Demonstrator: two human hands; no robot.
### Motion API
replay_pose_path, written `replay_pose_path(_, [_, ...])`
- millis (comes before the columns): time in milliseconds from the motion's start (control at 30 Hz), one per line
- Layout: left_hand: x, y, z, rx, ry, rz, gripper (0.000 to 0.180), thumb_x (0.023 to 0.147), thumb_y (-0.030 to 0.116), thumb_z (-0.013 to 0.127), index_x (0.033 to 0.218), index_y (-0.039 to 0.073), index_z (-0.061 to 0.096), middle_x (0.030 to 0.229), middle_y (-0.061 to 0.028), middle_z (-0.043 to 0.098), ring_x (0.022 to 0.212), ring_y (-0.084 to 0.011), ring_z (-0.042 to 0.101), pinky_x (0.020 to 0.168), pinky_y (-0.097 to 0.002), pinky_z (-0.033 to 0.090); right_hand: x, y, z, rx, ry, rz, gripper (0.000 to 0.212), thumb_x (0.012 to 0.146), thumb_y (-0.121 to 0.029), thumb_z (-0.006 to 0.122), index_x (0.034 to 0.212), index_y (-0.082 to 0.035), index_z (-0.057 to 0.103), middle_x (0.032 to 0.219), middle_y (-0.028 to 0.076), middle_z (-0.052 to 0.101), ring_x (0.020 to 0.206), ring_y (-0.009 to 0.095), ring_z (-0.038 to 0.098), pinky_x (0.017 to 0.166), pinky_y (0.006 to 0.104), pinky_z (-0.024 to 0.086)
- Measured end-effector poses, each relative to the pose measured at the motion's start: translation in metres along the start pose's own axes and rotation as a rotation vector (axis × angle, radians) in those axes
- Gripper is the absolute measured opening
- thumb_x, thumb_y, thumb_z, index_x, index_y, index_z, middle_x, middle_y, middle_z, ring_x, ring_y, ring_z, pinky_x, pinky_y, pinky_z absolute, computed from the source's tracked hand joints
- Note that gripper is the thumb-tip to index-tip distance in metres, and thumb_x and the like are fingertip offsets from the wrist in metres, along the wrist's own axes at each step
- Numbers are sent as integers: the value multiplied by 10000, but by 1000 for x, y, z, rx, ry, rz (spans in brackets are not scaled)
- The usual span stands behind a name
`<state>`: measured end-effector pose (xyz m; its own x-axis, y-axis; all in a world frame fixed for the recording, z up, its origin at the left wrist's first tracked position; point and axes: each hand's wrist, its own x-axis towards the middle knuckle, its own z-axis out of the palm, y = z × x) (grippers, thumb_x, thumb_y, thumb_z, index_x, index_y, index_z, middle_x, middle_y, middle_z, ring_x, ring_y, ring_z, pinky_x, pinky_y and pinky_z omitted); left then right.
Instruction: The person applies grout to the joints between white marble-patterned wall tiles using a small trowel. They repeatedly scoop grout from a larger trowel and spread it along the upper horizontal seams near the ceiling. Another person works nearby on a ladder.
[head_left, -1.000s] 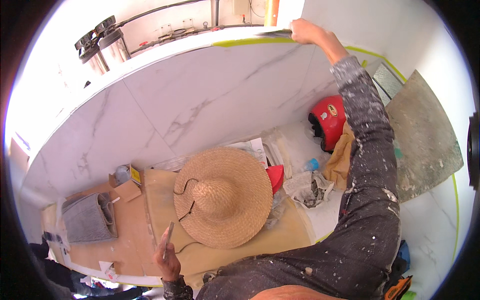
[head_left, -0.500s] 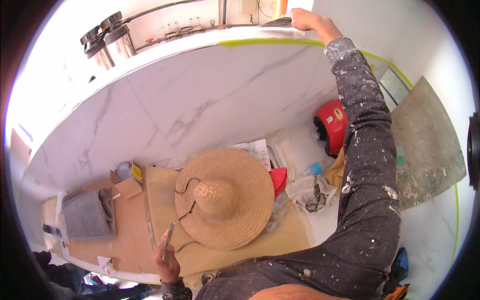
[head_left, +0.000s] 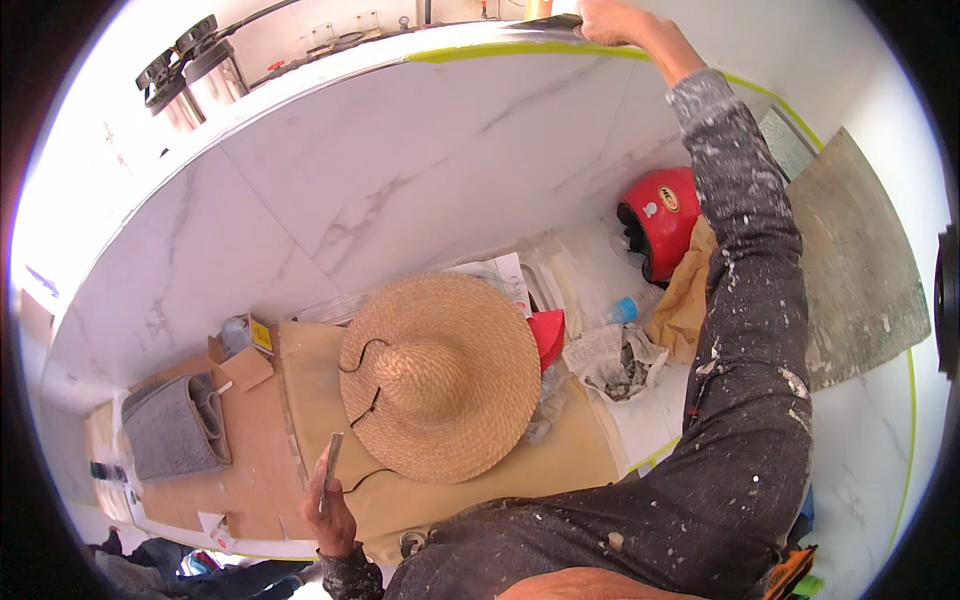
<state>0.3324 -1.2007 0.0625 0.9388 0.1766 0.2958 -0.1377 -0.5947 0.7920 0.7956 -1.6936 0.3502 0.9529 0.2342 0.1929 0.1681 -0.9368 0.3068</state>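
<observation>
My right hand [head_left: 612, 24] reaches far up, its fingers closed round the handle of a putty knife [head_left: 548, 21]. The dark, flat blade lies along the white wall edge just above a strip of yellow-green tape [head_left: 480, 50]. Low on the left, my left hand [head_left: 330, 512] grips a thin, flat scraper [head_left: 333, 456] seen nearly edge-on, so its full shape does not show. A wide straw hat [head_left: 440, 380] with a dark cord is in view to the right of that hand. Whitish spatters dot my dark right sleeve [head_left: 745, 240].
Marble-patterned panels [head_left: 400, 160] face me. Near the right arm are a red helmet [head_left: 662, 222], a crumpled bag [head_left: 615, 362] and a stained board [head_left: 860, 260]. Grey cloth [head_left: 175, 428] and a small open carton [head_left: 240, 352] lie left. Metal canisters [head_left: 215, 75] stand upper left.
The whole view has shifted, so the wall edge and hat appear higher. My right hand stays at the edge with the putty knife; the left still holds the scraper.
</observation>
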Motion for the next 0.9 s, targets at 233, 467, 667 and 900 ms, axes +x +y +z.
replay_pose_path(233, [-3,-13,3,-104,38,57,310,982,90,495,1264,-6,581,1201,-229,634,1114,-300,617,944,-379,462,-7,20,-11,113,220,-80,255,795,-123,533,887,56,690,909,290,660,834,404,663,739,471,511])
replay_pose_path(467, [-7,-4,5,-68,0,-81,315,980,100,502,1258,-30,575,1207,-225,630,1166,-314,589,984,-391,441,37,4,-2,89,90,-31,260,797,-100,514,929,63,667,933,277,661,850,396,659,750,464,507])
replay_pose_path(667, [-5,-6,5,-31,2,36,320,983,106,492,1256,-41,569,1212,-235,625,1154,-329,599,983,-402,445,11,-16,1,67,11,-1,275,798,-77,495,976,72,644,958,266,661,866,388,654,761,455,503])
replay_pose_path(900, [-3,6,2,-43,-23,29,320,978,99,490,1263,-22,570,1193,-243,633,1115,-321,625,952,-386,465,-45,-2,-10,80,128,-36,275,794,-73,489,971,70,644,954,262,662,865,379,656,758,454,502])
